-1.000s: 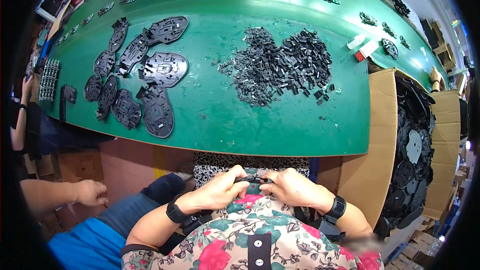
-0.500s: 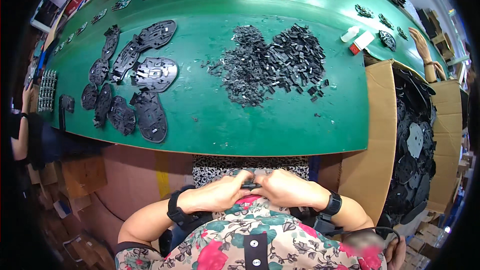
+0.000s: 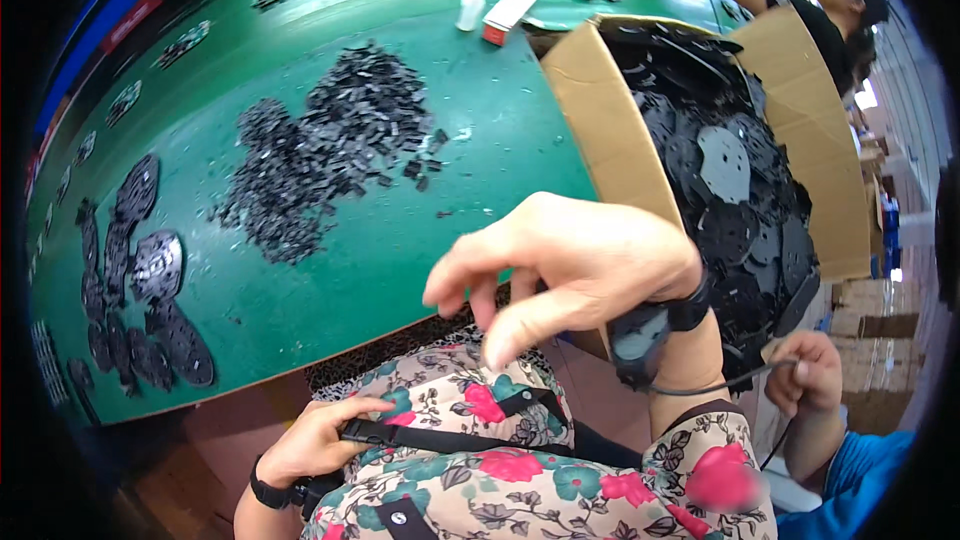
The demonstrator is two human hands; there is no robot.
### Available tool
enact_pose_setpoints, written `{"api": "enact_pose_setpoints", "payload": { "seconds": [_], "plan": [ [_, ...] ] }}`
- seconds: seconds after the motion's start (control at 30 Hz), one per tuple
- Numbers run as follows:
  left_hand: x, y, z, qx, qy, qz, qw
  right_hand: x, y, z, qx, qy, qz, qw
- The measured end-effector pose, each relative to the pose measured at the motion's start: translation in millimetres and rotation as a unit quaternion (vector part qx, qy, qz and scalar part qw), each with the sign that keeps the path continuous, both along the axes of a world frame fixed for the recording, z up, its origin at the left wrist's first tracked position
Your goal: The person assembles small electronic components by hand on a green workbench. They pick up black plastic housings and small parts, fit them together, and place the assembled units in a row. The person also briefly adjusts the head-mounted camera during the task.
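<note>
My right hand [image 3: 575, 265] is raised close to the camera, above the table's near edge, with its fingers apart and nothing in them. A black band with a small device [image 3: 640, 330] sits on that wrist. My left hand [image 3: 318, 440] lies low against my chest, its fingers closed on a black strap [image 3: 440, 436] that crosses my floral top. A heap of small black plastic pieces [image 3: 320, 155] lies on the green table [image 3: 480, 120], beyond the right hand.
An open cardboard box [image 3: 610, 140] full of round black discs stands at the table's right end. Flat black oval parts [image 3: 150, 280] lie at the left. A white bottle [image 3: 470, 2] and a white box [image 3: 510, 10] stand farther back. Other people are at the upper right and lower right [image 3: 810, 380].
My hands were joined at my lap; now the right hand has lifted toward the camera while the left stays low on the strap. The view has swung to the right.
</note>
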State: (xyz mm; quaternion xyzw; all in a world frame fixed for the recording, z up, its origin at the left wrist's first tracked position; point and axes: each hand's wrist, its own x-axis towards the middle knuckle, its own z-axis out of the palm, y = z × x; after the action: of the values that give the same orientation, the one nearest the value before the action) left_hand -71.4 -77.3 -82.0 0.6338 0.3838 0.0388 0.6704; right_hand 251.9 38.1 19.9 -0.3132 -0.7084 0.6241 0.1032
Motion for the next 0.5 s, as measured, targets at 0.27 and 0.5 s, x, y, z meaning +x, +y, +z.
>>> {"api": "enact_pose_setpoints", "payload": {
  "seconds": [0.27, 0.5],
  "plan": [
    [-17, 22, -1, -0.146, -0.079, -0.035, 0.986, 48, 10, -22, -0.034, 0.187, -0.222, 0.957],
    [4, 36, 37, 0.022, -0.041, -0.108, 0.993, 64, 25, -44, -0.109, 0.394, -0.33, 0.851]
  ]
}}
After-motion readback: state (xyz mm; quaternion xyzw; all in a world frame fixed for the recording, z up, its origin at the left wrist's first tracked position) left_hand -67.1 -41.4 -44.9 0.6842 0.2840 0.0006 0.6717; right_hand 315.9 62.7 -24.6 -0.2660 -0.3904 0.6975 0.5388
